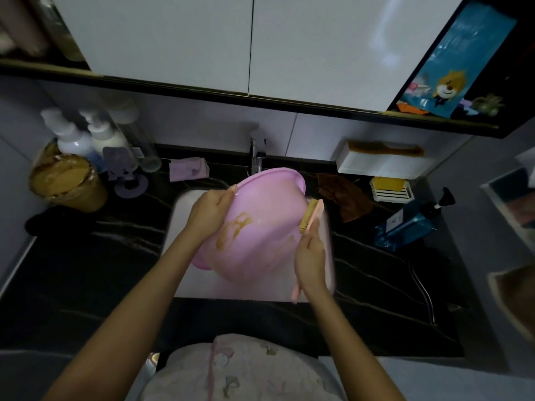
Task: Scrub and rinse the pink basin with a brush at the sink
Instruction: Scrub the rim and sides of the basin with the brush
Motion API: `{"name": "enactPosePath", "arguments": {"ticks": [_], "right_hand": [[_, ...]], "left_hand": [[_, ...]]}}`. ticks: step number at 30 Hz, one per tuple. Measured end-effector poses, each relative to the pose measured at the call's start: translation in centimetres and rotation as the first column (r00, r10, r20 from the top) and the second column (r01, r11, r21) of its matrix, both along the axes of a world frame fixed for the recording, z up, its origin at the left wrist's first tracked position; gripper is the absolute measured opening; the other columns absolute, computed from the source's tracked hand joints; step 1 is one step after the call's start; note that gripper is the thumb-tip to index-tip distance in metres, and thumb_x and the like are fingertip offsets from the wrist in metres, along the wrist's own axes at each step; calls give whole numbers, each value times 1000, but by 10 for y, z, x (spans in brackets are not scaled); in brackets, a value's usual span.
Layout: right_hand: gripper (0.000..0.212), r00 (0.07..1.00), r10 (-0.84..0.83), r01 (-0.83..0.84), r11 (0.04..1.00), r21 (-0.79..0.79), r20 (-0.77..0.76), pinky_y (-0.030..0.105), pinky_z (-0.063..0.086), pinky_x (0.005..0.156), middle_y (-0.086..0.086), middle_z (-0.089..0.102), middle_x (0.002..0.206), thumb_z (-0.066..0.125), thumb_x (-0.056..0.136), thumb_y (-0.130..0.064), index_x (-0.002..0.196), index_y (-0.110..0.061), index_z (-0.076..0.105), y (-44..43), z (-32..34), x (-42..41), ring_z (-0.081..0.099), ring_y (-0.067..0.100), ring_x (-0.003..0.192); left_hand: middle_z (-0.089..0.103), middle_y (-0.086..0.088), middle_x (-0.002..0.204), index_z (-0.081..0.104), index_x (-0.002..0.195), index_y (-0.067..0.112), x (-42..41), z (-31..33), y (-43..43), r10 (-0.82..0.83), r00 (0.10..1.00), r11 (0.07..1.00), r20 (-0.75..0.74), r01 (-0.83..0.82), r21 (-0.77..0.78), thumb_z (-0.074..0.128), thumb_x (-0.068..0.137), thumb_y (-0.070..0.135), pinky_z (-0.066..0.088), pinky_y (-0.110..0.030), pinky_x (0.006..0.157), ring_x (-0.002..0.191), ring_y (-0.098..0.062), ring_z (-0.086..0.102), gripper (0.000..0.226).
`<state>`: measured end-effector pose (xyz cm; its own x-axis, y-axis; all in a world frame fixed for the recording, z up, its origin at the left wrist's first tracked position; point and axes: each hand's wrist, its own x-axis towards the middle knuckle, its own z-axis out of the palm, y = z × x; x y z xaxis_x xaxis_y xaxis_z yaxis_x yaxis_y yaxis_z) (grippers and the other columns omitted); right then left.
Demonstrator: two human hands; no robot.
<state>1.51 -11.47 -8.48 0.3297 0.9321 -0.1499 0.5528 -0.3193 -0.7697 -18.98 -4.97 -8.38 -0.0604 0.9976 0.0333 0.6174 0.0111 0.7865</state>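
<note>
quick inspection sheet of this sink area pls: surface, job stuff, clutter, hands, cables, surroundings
surface: dark veined counter around a white sink, faucet behind.
job's things: pink basin tilted over the sink, brown smears on it; brush bristles against its right side.
clutter: pump bottles and brown-smeared tub at left; brown cloth, soap dish and blue pump bottle lying down at right; comb on a white box.
grippers: left hand grips the basin's rim; right hand grips the brush handle.
cables: thin grey hose or cord at the counter's right; cannot tell which.
surroundings: white cabinet doors above.
</note>
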Motion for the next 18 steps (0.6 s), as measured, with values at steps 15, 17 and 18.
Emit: {"name": "enactPosePath", "arguments": {"ticks": [15,17,18], "right_hand": [[60,709,413,-387,906,-174,572,31,34,57,4,45,71,25,101,-36,148,-38,-13,-20,40,-16,44,23,59],[60,724,387,-356,919,-171,572,31,36,56,5,46,69,26,101,-33,149,-39,-10,-13,42,-9,47,23,59],[60,735,374,-333,926,-180,565,31,37,56,6,47,69,26,101,-32,149,-39,-9,-10,43,-5,47,24,59]], "left_hand": [[55,2,86,46,89,24,-8,3,-13,-177,984,984,25,176,7,22,93,54,43,-41,80,83,-20,54,39],[56,1,87,51,89,17,-23,-20,-25,-114,993,992,15,113,59,24,91,51,44,-40,79,83,-20,54,44],[57,2,85,53,86,17,-29,-32,-35,-90,995,995,41,88,45,24,91,51,44,-39,77,81,-16,54,45]]}}
